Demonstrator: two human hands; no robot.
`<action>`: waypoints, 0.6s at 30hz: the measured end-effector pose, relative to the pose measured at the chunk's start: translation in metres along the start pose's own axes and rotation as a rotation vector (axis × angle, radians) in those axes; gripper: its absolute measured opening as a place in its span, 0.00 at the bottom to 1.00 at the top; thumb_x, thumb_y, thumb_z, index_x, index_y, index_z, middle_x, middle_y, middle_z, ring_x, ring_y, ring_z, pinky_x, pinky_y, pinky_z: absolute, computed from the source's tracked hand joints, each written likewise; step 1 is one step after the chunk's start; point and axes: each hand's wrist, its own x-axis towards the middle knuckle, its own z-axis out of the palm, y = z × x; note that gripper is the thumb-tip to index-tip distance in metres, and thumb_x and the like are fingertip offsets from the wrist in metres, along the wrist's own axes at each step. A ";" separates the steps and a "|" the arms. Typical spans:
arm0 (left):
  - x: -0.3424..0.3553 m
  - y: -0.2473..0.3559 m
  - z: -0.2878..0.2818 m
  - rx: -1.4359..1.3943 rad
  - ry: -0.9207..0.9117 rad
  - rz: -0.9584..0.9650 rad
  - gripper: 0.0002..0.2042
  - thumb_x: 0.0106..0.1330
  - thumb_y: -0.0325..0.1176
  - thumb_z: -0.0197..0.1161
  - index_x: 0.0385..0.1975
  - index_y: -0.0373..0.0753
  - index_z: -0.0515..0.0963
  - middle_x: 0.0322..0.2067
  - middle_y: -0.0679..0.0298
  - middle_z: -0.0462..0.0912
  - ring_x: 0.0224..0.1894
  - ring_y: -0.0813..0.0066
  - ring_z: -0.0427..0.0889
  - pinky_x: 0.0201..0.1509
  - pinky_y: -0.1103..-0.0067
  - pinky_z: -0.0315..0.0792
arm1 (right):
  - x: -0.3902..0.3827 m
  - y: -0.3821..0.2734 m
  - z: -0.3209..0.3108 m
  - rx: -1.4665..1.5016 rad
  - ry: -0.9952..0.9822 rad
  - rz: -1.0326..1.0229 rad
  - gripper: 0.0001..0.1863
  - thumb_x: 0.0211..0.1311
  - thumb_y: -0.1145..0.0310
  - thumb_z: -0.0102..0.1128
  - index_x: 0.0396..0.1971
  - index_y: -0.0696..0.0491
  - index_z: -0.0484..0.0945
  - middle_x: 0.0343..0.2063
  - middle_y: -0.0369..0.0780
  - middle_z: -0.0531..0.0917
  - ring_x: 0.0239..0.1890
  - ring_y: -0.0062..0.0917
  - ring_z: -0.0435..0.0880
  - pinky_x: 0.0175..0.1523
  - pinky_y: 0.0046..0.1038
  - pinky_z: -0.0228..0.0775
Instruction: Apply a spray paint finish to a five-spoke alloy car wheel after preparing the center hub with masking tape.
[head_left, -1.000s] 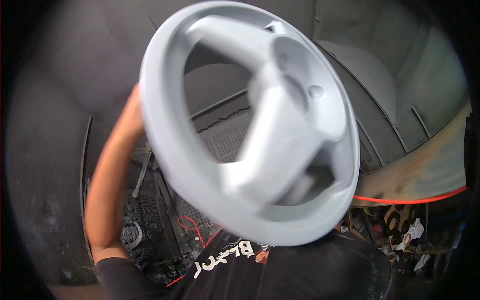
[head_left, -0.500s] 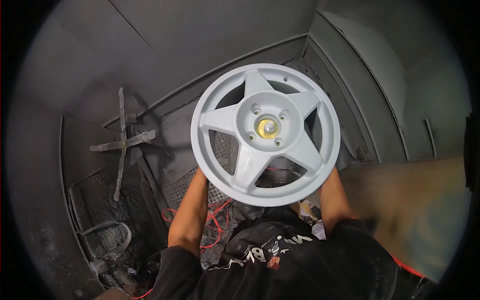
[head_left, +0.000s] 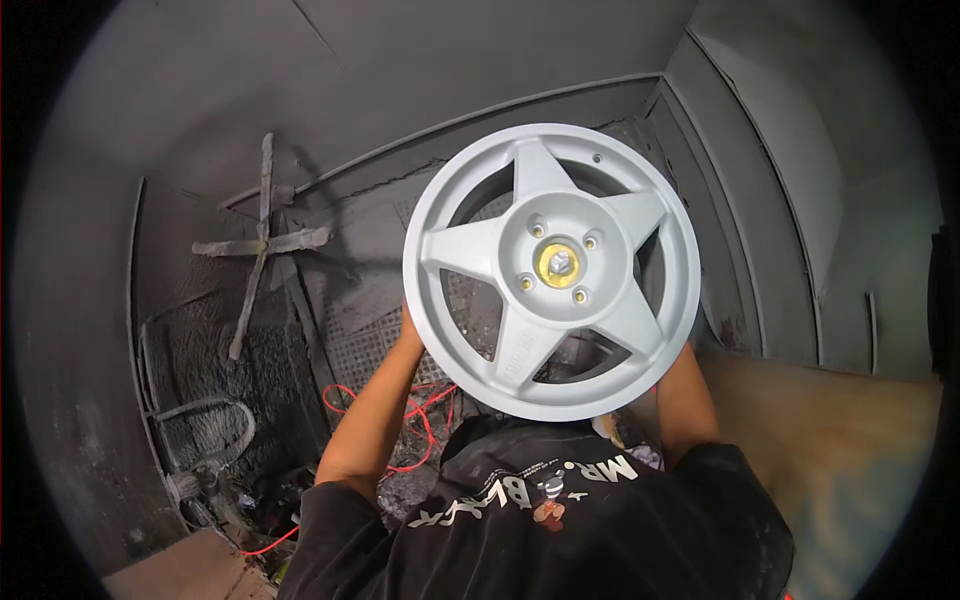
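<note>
A light grey five-spoke wheel (head_left: pixel 460 352) faces me, with four bolt holes and a yellow centre around a silver fitting (head_left: pixel 560 264). My left hand (head_left: pixel 411 325) grips the wheel's left side, its fingers hidden behind the rim. My right hand (head_left: pixel 670 370) is at the lower right of the rim, mostly hidden behind it, holding it. Whether anything behind the wheel supports it cannot be seen.
A crusted cross-shaped stand (head_left: pixel 262 247) stands at the left inside a grey booth (head_left: pixel 480 45). A red hose (head_left: pixel 432 435) lies on the perforated floor (head_left: pixel 360 355). At the lower right is a blurred tan surface (head_left: pixel 800 430).
A second ago the wheel was tilted high and close to my head. It swung down to face me, then shifted slightly right, still held by both hands.
</note>
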 end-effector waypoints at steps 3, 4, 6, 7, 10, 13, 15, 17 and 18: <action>-0.040 0.019 -0.003 0.429 -0.111 0.120 0.13 0.62 0.36 0.59 0.36 0.32 0.82 0.35 0.43 0.83 0.47 0.39 0.81 0.53 0.56 0.72 | 0.018 -0.017 -0.020 -0.009 0.032 -0.096 0.22 0.73 0.58 0.51 0.58 0.56 0.77 0.52 0.43 0.82 0.52 0.35 0.82 0.60 0.37 0.73; -0.065 -0.020 -0.036 0.644 -0.163 -0.011 0.18 0.65 0.39 0.57 0.47 0.32 0.81 0.43 0.41 0.83 0.51 0.42 0.80 0.57 0.54 0.70 | 0.018 -0.019 -0.010 -0.037 -0.006 -0.108 0.22 0.73 0.58 0.51 0.58 0.56 0.77 0.52 0.43 0.83 0.51 0.34 0.82 0.60 0.37 0.73; -0.140 -0.041 -0.038 0.819 -0.149 -0.192 0.31 0.71 0.52 0.56 0.65 0.33 0.69 0.56 0.40 0.78 0.57 0.43 0.77 0.63 0.57 0.68 | 0.023 -0.022 -0.014 -0.031 0.007 -0.171 0.22 0.72 0.58 0.51 0.58 0.56 0.77 0.52 0.43 0.83 0.51 0.34 0.82 0.60 0.37 0.73; -0.169 -0.035 -0.045 0.636 -0.323 -0.467 0.33 0.70 0.55 0.56 0.65 0.33 0.69 0.59 0.42 0.76 0.62 0.46 0.74 0.68 0.61 0.65 | 0.025 -0.020 -0.013 -0.025 0.010 -0.200 0.22 0.72 0.58 0.51 0.58 0.56 0.77 0.52 0.42 0.83 0.51 0.34 0.82 0.60 0.37 0.74; -0.284 -0.063 -0.095 0.386 -0.658 -0.523 0.30 0.73 0.50 0.54 0.68 0.37 0.68 0.68 0.53 0.70 0.70 0.60 0.67 0.73 0.69 0.60 | 0.026 -0.006 -0.005 -0.035 -0.017 -0.268 0.22 0.72 0.58 0.51 0.58 0.56 0.77 0.51 0.42 0.83 0.51 0.34 0.82 0.59 0.37 0.74; -0.352 -0.108 -0.158 0.187 -0.575 -0.512 0.26 0.73 0.46 0.54 0.65 0.38 0.72 0.66 0.55 0.72 0.68 0.63 0.69 0.72 0.70 0.61 | 0.031 0.039 0.038 -0.104 -0.124 -0.279 0.22 0.72 0.58 0.52 0.58 0.55 0.77 0.51 0.42 0.83 0.51 0.34 0.82 0.59 0.37 0.74; -0.331 -0.136 -0.199 0.432 -0.733 -0.640 0.20 0.70 0.41 0.57 0.55 0.38 0.81 0.56 0.54 0.82 0.58 0.63 0.79 0.64 0.69 0.70 | 0.112 0.057 -0.021 -0.214 -0.007 -0.301 0.21 0.71 0.58 0.53 0.58 0.53 0.79 0.53 0.38 0.84 0.52 0.31 0.82 0.57 0.33 0.74; -0.354 -0.127 -0.256 0.362 -0.465 -0.341 0.13 0.59 0.37 0.63 0.37 0.36 0.86 0.33 0.50 0.87 0.38 0.56 0.87 0.45 0.61 0.77 | 0.187 0.063 -0.063 -0.382 -0.326 -0.435 0.19 0.68 0.52 0.56 0.44 0.52 0.83 0.34 0.37 0.85 0.35 0.31 0.83 0.38 0.38 0.74; -0.376 -0.125 -0.290 0.788 -0.166 -0.375 0.08 0.61 0.33 0.62 0.31 0.37 0.83 0.31 0.51 0.86 0.33 0.56 0.85 0.40 0.63 0.76 | 0.162 0.108 -0.052 -1.253 -0.300 -0.874 0.31 0.71 0.52 0.54 0.58 0.66 0.74 0.54 0.53 0.82 0.55 0.46 0.81 0.61 0.38 0.69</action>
